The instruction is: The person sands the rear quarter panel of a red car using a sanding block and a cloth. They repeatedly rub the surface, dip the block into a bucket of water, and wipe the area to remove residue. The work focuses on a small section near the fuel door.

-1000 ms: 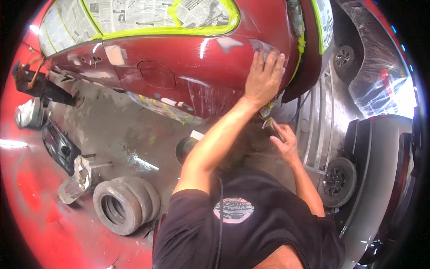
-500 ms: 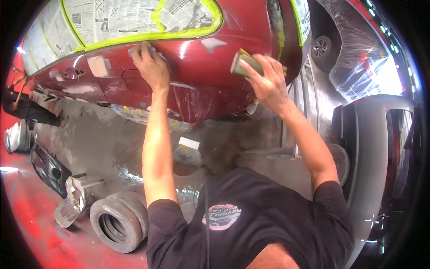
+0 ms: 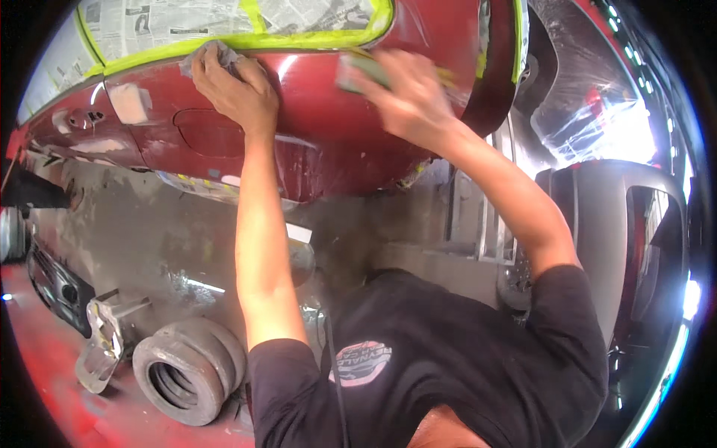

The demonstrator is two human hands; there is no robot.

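Note:
A red car's rear side panel (image 3: 321,97) stretches before me, with scuffed and sanded patches. My left hand (image 3: 235,89) presses a crumpled greyish cloth (image 3: 194,61) against the panel just under the masked window, fingers curled over it. My right hand (image 3: 414,97), smeared by motion, grips a green sanding block (image 3: 364,75) with a yellowish edge, held on the panel to the right of the cloth. The fingers and block hide the paint beneath them. Newspaper (image 3: 175,21) covers the window, bordered by bright yellow-green masking tape (image 3: 299,39).
Stacked tyres (image 3: 183,373) stand on the floor at lower left, beside a metal bracket-like part (image 3: 104,336) and a black trim panel (image 3: 56,287). A grey bumper (image 3: 597,246) stands close on my right. Behind it, clear plastic sheeting (image 3: 590,97) drapes another vehicle.
The right hand has moved the sanding block left and up toward the window corner. My left hand remains on the cloth below the tape. The whole view has shifted slightly.

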